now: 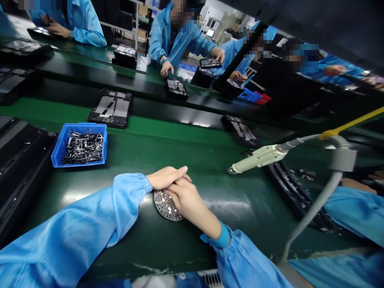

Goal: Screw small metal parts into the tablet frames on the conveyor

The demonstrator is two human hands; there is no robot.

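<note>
My left hand (165,177) lies across the far end of my right hand, and the two touch. Its fingers are stretched out to the right, with nothing visible in them. Reaching in from the lower right, my right hand (192,200) has its back turned up. The left hand hides most of its fingers, so I cannot make out whether they hold anything. Partly beneath both hands, a round dish (158,207) full of small shiny screws (168,206) rests on the green worktop (135,232).
A blue bin (79,163) of small metal parts stands to the left. An electric screwdriver (258,159) hangs at the right on a cable. Tablet-like housings (111,108) sit along the line. Co-workers in blue work opposite, and another person's sleeve (357,208) is at the right.
</note>
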